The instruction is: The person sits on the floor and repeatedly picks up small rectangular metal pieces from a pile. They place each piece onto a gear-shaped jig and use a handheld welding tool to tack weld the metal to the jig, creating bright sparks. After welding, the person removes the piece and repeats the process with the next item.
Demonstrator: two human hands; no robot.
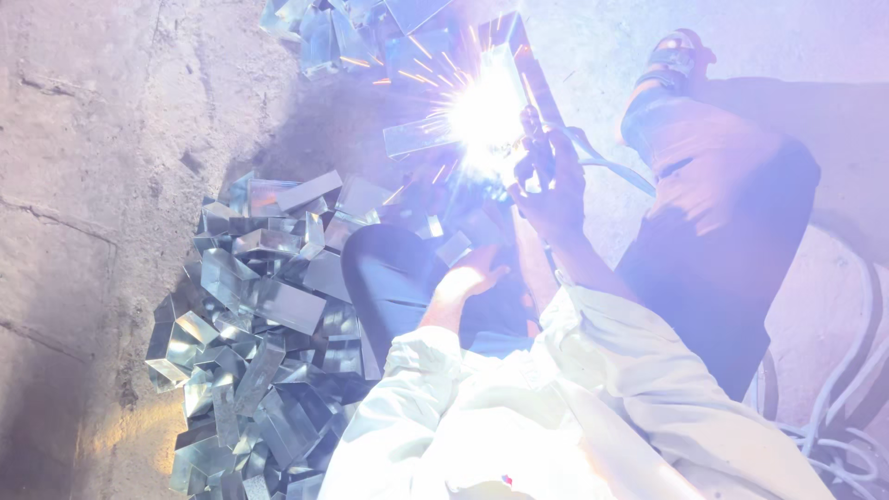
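Note:
My right hand (553,190) grips a welding electrode holder (537,153), and a pale cable (607,167) trails from it to the right. A white-hot arc (484,116) burns at its tip and throws orange sparks. The arc sits where a flat shiny metal piece (415,137) meets a longer metal strip (528,69) on the floor. My left hand (469,278) is lower, holding the edge of a dark rounded hand shield (394,273). Both arms wear pale sleeves.
A big heap of shiny cut metal box sections (264,315) lies on the concrete floor at left, with more pieces (324,32) at the top. My leg in brown trousers (722,213) and a sandalled foot (676,60) stretch along the right. Pale cables (833,398) coil at lower right.

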